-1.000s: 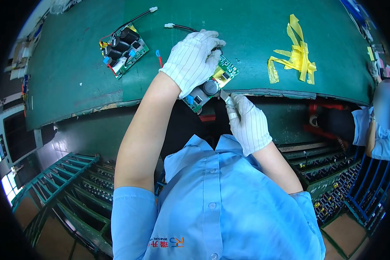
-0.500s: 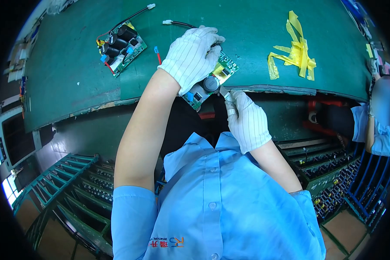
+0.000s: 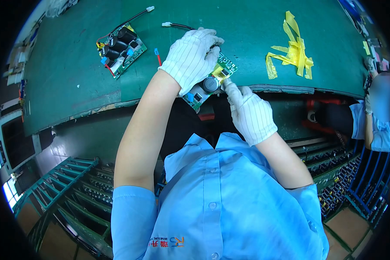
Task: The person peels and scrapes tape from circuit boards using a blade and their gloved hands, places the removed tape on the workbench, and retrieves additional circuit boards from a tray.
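Head view showed a circuit board (image 3: 229, 66) lying at the near edge of the green table (image 3: 247, 26), its lower end sticking out past that edge. A round dark component (image 3: 210, 84) and a yellow part (image 3: 221, 72) stood on its exposed face. The gloved left hand (image 3: 190, 58) was curled over the board's upper left, grasping it. The gloved right hand (image 3: 252, 115) reached in from the near side, its foremost fingertip at the board's edge beside the yellow part; whether it pinched anything could not be told.

The step in hand looked like close work at that edge, with one hand steadying and the other working; the next move there would have called for a firm left grip and careful fingertips around the components.

Half a second earlier, a flat blade-like tool had shown at the right fingertips; now it could not be made out, and that hand had come up closer to the board. The left hand had kept its place.

Farther out lay a black lead (image 3: 177, 26), a second board (image 3: 122, 50) to the left and crumpled yellow tape (image 3: 295, 54) to the right. Beyond, a co-worker (image 3: 381, 134) sat at the far right.
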`<state>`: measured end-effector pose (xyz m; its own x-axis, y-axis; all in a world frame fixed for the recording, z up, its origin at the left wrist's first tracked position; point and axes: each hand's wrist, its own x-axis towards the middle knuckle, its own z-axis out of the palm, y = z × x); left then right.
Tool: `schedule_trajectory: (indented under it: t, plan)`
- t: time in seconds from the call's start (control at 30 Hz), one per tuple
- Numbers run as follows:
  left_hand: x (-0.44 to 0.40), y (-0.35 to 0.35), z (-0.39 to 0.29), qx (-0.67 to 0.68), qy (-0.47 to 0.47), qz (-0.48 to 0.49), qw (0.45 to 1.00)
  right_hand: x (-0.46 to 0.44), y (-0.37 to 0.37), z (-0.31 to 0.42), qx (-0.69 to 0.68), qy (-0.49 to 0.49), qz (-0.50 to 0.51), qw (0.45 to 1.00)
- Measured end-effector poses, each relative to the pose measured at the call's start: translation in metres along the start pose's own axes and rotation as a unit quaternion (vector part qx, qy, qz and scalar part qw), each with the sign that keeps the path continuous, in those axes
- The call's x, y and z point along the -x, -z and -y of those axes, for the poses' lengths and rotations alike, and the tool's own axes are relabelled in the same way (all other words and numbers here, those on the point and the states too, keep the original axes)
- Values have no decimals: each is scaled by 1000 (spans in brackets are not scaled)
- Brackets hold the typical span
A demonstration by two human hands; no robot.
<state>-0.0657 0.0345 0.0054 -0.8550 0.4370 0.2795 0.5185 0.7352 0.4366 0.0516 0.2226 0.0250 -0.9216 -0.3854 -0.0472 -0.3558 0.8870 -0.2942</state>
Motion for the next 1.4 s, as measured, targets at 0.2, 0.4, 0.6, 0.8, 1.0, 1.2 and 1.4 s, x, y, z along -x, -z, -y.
schedule_trajectory:
  t: [0.2, 0.4, 0.6, 0.8, 1.0, 1.2, 1.4]
  plan:
    - [1, 2, -3, 2, 8, 5, 1000, -16, 9, 4, 85, 15, 101, 991]
    - [1, 4, -5, -1, 11, 15, 1000, -15, 3, 1, -59, -17, 36, 998]
    - [-3, 12, -10, 28, 11, 10, 999, -13, -4, 8, -78, -20, -21, 997]
    - [-1, 9, -8, 37, -12, -53, 998, -27, 0, 19, -115, -3, -113, 987]
    - [1, 12, -10, 75, 9, -60, 995, -37, 11, 8, -124, 43, -138, 982]
    - [0, 8, -6, 72, 13, -87, 994, -24, 26, -2, -150, 26, -7, 988]
    - [2, 5, -2, 101, 20, -112, 988, -34, 18, -7, -204, 53, -40, 977]
